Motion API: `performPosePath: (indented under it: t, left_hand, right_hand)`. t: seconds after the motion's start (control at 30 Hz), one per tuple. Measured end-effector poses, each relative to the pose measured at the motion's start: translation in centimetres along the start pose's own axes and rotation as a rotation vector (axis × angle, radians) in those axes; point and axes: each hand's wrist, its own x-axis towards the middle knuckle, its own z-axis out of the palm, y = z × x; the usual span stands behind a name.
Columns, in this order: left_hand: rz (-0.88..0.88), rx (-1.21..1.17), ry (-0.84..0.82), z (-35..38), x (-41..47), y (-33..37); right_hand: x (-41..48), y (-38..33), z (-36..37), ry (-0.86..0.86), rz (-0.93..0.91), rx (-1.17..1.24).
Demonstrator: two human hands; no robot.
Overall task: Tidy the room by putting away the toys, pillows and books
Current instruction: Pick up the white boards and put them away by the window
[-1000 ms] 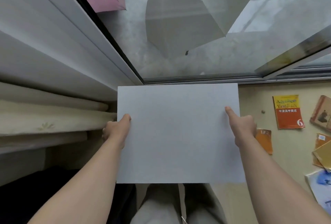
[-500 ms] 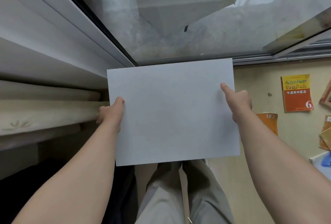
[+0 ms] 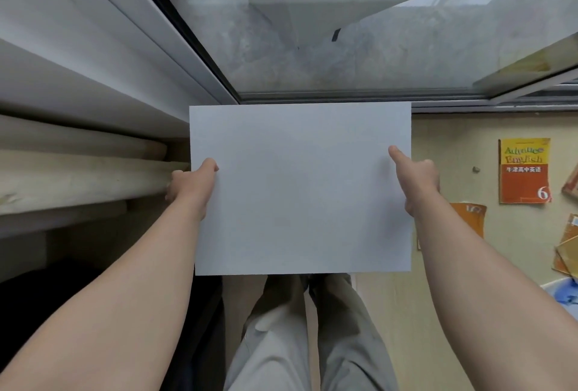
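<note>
White sheet [image 3: 300,190] held flat in front of the body, above the legs [image 3: 281,343], far edge near the window [image 3: 344,46] sill; left hand [image 3: 190,185] grips its left edge, thumb on top, fingers hidden underneath; right hand [image 3: 417,184] grips the right edge the same way, thumb pointing forward across the face; sheet is blank on the visible side; curtain [image 3: 78,171] folds just left of the left hand; on the floor [image 3: 453,140] to the right: red-and-yellow English textbook [image 3: 524,171] lying flat, orange book [image 3: 469,221] partly hidden behind the right forearm, more books [image 3: 567,246] at the right edge, cut off.
</note>
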Motion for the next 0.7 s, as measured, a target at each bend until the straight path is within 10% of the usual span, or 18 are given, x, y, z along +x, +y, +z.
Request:
performPosePath:
  t: [0.7]
  left_hand:
    - [0.147, 0.102, 0.002, -0.1, -4.3, -6.5]
  right_hand:
    - [-4.0, 5.1, 0.5, -0.031, -0.016, -0.346]
